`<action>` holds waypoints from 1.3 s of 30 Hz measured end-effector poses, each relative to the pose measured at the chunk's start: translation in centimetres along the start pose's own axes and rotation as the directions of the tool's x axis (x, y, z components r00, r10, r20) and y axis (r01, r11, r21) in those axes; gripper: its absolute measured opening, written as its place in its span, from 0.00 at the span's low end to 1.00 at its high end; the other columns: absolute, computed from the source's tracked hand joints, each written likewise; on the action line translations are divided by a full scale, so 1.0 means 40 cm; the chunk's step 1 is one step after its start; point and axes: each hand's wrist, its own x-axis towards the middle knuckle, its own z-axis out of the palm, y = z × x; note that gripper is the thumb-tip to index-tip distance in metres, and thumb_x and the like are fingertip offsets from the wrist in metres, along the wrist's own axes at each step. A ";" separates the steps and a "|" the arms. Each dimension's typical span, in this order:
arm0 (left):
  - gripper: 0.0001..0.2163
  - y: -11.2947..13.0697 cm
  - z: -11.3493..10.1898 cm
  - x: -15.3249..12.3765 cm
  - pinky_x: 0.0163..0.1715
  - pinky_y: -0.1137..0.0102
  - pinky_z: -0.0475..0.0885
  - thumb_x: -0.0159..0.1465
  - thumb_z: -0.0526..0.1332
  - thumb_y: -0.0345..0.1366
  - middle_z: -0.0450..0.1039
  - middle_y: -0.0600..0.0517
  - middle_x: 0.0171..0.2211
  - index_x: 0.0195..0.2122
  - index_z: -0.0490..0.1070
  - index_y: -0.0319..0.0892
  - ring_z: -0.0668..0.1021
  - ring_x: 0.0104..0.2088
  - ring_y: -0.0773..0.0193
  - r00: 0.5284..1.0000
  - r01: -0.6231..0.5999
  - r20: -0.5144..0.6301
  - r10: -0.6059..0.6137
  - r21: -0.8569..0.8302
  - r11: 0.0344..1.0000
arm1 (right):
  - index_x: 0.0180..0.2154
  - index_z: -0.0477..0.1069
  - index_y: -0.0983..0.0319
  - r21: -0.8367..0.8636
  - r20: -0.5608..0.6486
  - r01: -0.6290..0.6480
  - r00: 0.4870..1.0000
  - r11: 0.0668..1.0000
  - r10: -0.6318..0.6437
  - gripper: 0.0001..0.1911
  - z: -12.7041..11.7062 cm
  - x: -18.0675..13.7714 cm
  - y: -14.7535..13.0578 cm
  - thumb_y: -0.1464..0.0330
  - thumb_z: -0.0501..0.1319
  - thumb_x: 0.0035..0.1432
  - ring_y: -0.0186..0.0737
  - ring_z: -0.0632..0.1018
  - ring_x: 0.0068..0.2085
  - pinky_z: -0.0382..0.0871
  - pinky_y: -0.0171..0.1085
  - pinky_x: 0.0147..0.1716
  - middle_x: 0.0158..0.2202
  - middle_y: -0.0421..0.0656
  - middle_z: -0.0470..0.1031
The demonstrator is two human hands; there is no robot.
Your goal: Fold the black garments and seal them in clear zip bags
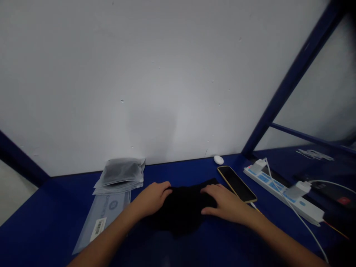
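A piece of black cloth [182, 211] lies bunched or folded on the blue tabletop between my two hands; its folds are too dark to make out. My left hand [152, 197] is at its left upper edge, with thumb and fingertips close together on the fabric. On the right side, my right hand [221, 202] rests on the cloth, thumb and fingers apart with black fabric showing between them. Left of my left hand lie a flat, frosted plastic zip bag [111, 205] with a barcode label and a stack of similar bags [121, 172] with dark contents.
A phone [236, 181] in a yellowish case lies just beyond my right hand, a cable at its end. Behind it is a small white rounded case [218, 160]. A white power strip [283, 194] with plugged chargers stands at right. A blue frame post [289, 81] rises beside the wall.
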 end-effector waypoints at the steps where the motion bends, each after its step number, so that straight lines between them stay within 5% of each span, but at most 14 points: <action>1: 0.14 -0.004 -0.001 0.006 0.37 0.69 0.69 0.71 0.48 0.41 0.79 0.52 0.36 0.40 0.72 0.48 0.79 0.37 0.60 1.000 -0.007 -0.005 0.007 -0.003 1.000 | 0.47 0.73 0.58 -0.029 0.000 0.005 1.000 1.000 -0.005 0.15 0.002 0.003 -0.006 0.62 0.62 0.59 0.48 0.76 0.47 0.64 0.45 0.51 0.46 0.47 0.77; 4: 0.13 -0.021 -0.023 0.038 0.36 0.68 0.70 0.71 0.49 0.43 0.79 0.52 0.36 0.41 0.72 0.48 0.80 0.36 0.59 1.000 -0.003 -0.022 0.005 0.057 0.998 | 0.40 0.74 0.57 -0.050 0.042 0.005 0.999 0.999 -0.003 0.11 -0.027 0.039 0.009 0.72 0.55 0.59 0.45 0.78 0.44 0.66 0.40 0.44 0.41 0.44 0.79; 7: 0.12 -0.036 -0.055 0.107 0.39 0.63 0.71 0.71 0.51 0.41 0.78 0.48 0.37 0.45 0.73 0.47 0.79 0.39 0.53 0.988 0.075 -0.152 -0.035 0.266 0.961 | 0.42 0.74 0.56 -0.071 0.057 -0.048 0.997 0.996 0.052 0.13 -0.094 0.126 0.057 0.72 0.54 0.60 0.43 0.79 0.40 0.67 0.38 0.40 0.39 0.42 0.80; 9: 0.12 -0.037 -0.058 0.160 0.46 0.57 0.69 0.70 0.50 0.34 0.77 0.43 0.42 0.48 0.72 0.44 0.78 0.45 0.50 0.953 0.148 -0.301 -0.021 0.407 0.901 | 0.42 0.76 0.58 -0.239 -0.079 -0.180 0.983 0.954 0.166 0.13 -0.127 0.201 0.080 0.73 0.54 0.59 0.46 0.78 0.40 0.65 0.41 0.44 0.39 0.45 0.80; 12: 0.18 -0.030 -0.016 0.211 0.57 0.48 0.61 0.68 0.49 0.25 0.71 0.41 0.54 0.55 0.68 0.44 0.71 0.55 0.48 0.893 0.175 -0.443 0.082 0.509 0.843 | 0.55 0.68 0.67 -0.303 -0.262 -0.268 0.946 0.915 0.190 0.22 -0.114 0.291 0.075 0.77 0.46 0.63 0.56 0.71 0.55 0.55 0.53 0.56 0.53 0.58 0.73; 16: 0.18 -0.040 0.098 0.205 0.60 0.50 0.60 0.68 0.52 0.29 0.68 0.42 0.58 0.58 0.67 0.44 0.67 0.60 0.49 0.946 0.034 -0.302 0.118 0.453 0.891 | 0.60 0.63 0.65 -0.312 -0.265 -0.207 0.956 0.927 0.124 0.22 0.008 0.307 0.037 0.67 0.50 0.67 0.54 0.67 0.60 0.51 0.52 0.61 0.60 0.56 0.68; 19: 0.19 -0.064 0.168 0.173 0.60 0.40 0.56 0.70 0.51 0.38 0.62 0.42 0.64 0.61 0.64 0.44 0.61 0.64 0.43 0.960 0.122 -0.280 -0.014 0.370 0.921 | 0.62 0.61 0.63 -0.278 -0.190 -0.170 0.974 0.945 0.120 0.26 0.101 0.272 0.036 0.59 0.47 0.69 0.50 0.63 0.64 0.55 0.51 0.61 0.64 0.53 0.64; 22: 0.25 -0.082 0.202 0.133 0.57 0.29 0.49 0.70 0.49 0.48 0.51 0.43 0.69 0.66 0.58 0.47 0.53 0.67 0.34 0.945 0.237 -0.296 -0.140 0.325 0.916 | 0.67 0.53 0.62 -0.196 -0.121 -0.227 0.971 0.954 0.206 0.34 0.145 0.243 0.058 0.50 0.42 0.69 0.54 0.51 0.70 0.48 0.59 0.64 0.70 0.50 0.51; 31: 0.32 -0.146 0.178 0.085 0.60 0.44 0.58 0.69 0.43 0.57 0.49 0.40 0.70 0.67 0.56 0.42 0.52 0.69 0.38 0.916 0.336 -0.318 -0.245 0.271 0.902 | 0.70 0.43 0.59 -0.155 -0.023 -0.326 0.945 0.933 0.326 0.44 0.156 0.236 0.048 0.40 0.37 0.63 0.62 0.42 0.71 0.39 0.67 0.63 0.73 0.47 0.39; 39: 0.27 -0.145 0.150 0.125 0.64 0.47 0.52 0.71 0.47 0.47 0.55 0.36 0.67 0.65 0.59 0.36 0.54 0.68 0.41 0.902 0.328 -0.378 -0.208 0.288 0.900 | 0.70 0.44 0.58 -0.146 -0.060 -0.343 0.939 0.928 0.338 0.44 0.161 0.282 0.060 0.40 0.37 0.63 0.60 0.42 0.71 0.39 0.66 0.63 0.73 0.47 0.41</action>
